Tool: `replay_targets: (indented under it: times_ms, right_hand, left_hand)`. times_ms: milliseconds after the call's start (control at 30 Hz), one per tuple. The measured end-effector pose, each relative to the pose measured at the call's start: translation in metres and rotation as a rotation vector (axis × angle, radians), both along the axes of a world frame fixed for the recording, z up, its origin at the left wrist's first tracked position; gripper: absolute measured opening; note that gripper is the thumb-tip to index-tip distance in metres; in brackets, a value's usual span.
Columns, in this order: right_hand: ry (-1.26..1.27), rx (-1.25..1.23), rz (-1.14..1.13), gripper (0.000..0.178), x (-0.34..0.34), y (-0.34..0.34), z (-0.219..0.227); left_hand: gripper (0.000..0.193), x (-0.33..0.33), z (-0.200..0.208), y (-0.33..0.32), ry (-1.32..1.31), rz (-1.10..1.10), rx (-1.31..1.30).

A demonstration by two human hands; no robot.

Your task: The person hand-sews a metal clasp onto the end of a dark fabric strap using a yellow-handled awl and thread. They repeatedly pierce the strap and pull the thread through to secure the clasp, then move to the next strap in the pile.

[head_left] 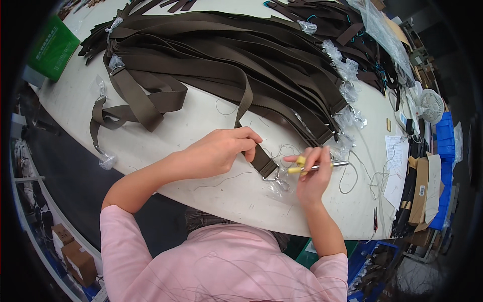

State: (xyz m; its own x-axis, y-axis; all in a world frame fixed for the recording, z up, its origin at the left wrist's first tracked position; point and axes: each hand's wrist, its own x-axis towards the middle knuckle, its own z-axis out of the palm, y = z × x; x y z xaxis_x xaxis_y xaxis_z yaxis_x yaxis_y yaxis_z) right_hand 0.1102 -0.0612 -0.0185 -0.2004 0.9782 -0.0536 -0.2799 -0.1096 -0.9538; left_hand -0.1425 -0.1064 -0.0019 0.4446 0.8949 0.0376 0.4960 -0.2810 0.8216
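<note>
My left hand pinches a dark brown webbing strap near its end, fingers closed on the band. That end has a stitched fold and a metal hook, with clear plastic film around it, lying on the white table. To the right, my right hand is closed around a slim tool with a yellow part and a metal shaft. Its exact kind is blurred. The yellow end points toward the strap end, a little apart from it. From my left hand the strap runs up toward a large bundle of similar straps.
The strap bundle covers the far table, its metal ends wrapped in plastic. Another strap lies looped at left, by a green box. Loose threads lie around my hands. Small snips, paper and a white fan are at right.
</note>
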Motion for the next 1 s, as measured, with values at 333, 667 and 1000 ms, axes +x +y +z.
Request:
replay_targets:
  times_ms: [333, 667, 1000]
  right_hand:
    - [-0.083, -0.068, -0.037, 0.060, 0.028, 0.000, -0.003]
    - [-0.096, -0.019, -0.031, 0.057, 0.020, -0.004, -0.014]
    - [-0.062, 0.284, -0.044, 0.036, 0.026, -0.012, -0.014]
  left_hand:
    - [0.033, 0.036, -0.025, 0.008, -0.045, 0.029, 0.156]
    - [0.034, 0.050, -0.029, 0.008, -0.068, 0.065, 0.066]
    - [0.027, 0.071, -0.005, -0.004, 0.210, 0.153, 0.147]
